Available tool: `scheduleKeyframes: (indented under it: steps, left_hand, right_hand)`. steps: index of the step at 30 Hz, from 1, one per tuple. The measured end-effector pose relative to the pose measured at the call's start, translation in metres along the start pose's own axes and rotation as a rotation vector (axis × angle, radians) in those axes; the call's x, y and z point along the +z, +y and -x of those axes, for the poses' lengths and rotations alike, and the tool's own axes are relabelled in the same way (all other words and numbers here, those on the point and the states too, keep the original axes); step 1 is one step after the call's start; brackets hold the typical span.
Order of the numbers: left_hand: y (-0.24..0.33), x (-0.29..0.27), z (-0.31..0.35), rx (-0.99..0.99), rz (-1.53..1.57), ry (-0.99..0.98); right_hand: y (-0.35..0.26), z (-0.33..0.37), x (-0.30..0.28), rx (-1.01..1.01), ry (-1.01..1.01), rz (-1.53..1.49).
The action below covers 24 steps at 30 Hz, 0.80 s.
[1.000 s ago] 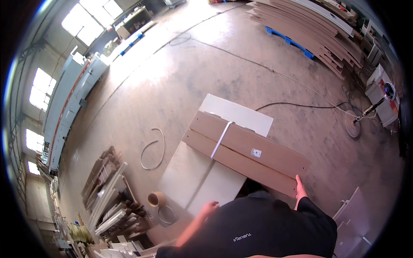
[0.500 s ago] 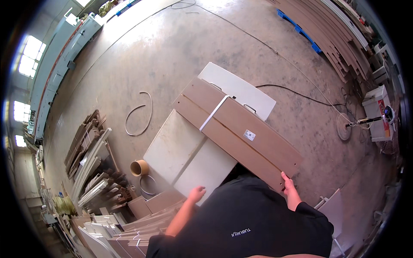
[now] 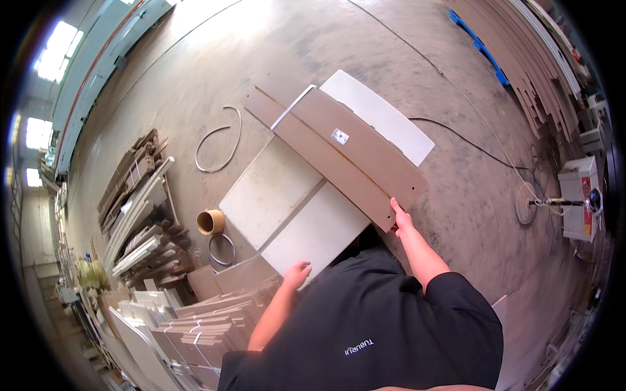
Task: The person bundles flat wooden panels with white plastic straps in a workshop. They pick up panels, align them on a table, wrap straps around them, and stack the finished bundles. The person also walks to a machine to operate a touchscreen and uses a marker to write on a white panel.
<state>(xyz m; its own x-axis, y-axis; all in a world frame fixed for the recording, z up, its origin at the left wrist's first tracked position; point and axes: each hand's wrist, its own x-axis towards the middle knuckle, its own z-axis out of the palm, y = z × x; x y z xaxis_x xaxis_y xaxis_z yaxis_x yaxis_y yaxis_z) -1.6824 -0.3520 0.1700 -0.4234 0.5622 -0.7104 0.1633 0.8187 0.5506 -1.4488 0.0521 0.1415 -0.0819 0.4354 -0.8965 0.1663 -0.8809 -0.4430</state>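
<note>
My right hand (image 3: 402,218) grips the near right corner of a long brown panel (image 3: 352,166), thumb on top. The panel has a groove along its length, a white sticker, and a white strap (image 3: 293,107) round its far part. It lies slantwise across a pale tabletop (image 3: 280,189) with a dark seam, its far left end reaching past the edge. Behind it, a white board (image 3: 385,117) is partly covered by the panel. My left hand (image 3: 298,274) is by the tabletop's near edge, holding nothing, fingers loosely apart.
Strapped brown boards (image 3: 208,326) stand at lower left, near a pile of scrap strips (image 3: 140,221). A cardboard tube (image 3: 210,222) and a hose loop (image 3: 225,140) lie on the floor. Long brown boards (image 3: 515,65) are stacked far right, near a white box (image 3: 578,195) with cables.
The brown panel has slid away from me and to the left, and its far end now sticks out further past the tabletop. My right arm has stretched forward with it; my left hand stays low.
</note>
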Motion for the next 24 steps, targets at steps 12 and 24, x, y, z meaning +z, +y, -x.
scheduleKeyframes:
  steps: [12,24]
  left_hand:
    - [-0.119,0.033,-0.025,-0.195,0.518,0.770]
    - [-0.225,-0.055,-0.120,-0.210,1.897,1.191]
  right_hand:
    - [-0.024,0.013,0.014,-0.039,-0.061,0.505]
    - [-0.008,0.099,-0.049,-0.162,-0.147,0.968]
